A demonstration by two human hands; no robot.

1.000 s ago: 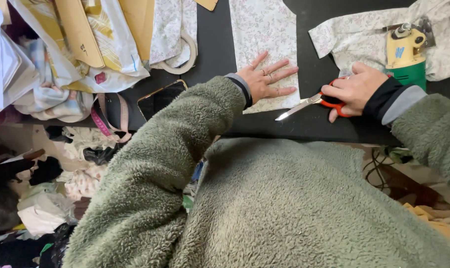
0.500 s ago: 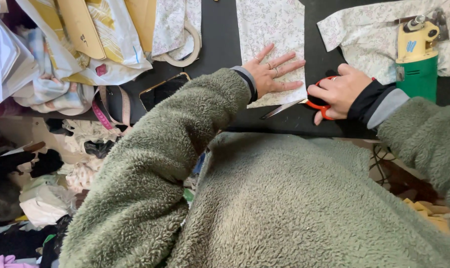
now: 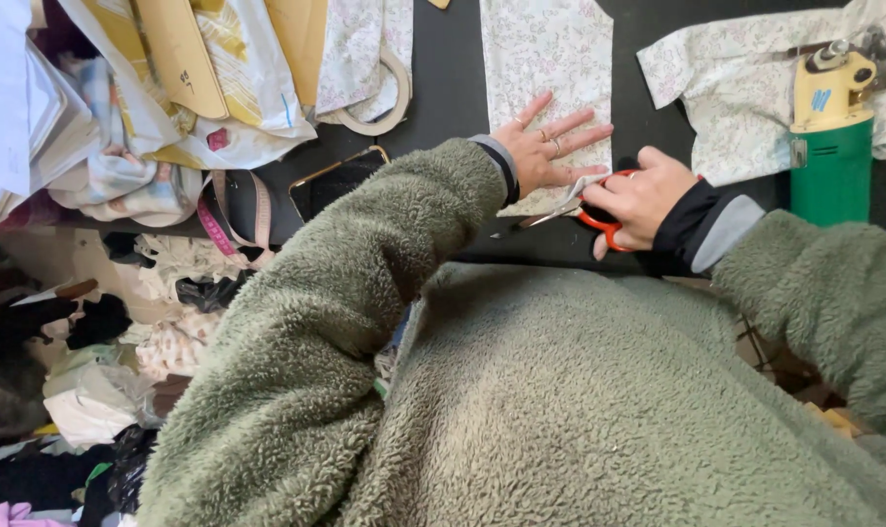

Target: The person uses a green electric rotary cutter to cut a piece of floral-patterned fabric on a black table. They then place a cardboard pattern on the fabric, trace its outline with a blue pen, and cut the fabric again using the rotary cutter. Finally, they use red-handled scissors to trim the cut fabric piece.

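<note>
A strip of white floral fabric (image 3: 545,49) lies on the black table (image 3: 448,68). My left hand (image 3: 550,146) presses flat on the strip's near end, fingers spread. My right hand (image 3: 633,200) grips red-handled scissors (image 3: 589,210), whose blades point left under the fabric's near right corner, right beside my left fingers. Both arms wear green fleece sleeves.
A green and yellow power cutting tool (image 3: 833,127) stands at right on another floral piece (image 3: 726,88). A dark phone (image 3: 340,181), a pink tape measure (image 3: 213,220), a tape roll (image 3: 379,98) and piled cloth and card patterns (image 3: 169,78) lie left. Fabric scraps cover the floor.
My right hand has carried the scissors leftward to the strip's near right corner, and the blades now meet the fabric. My left hand stays pressed on the strip.
</note>
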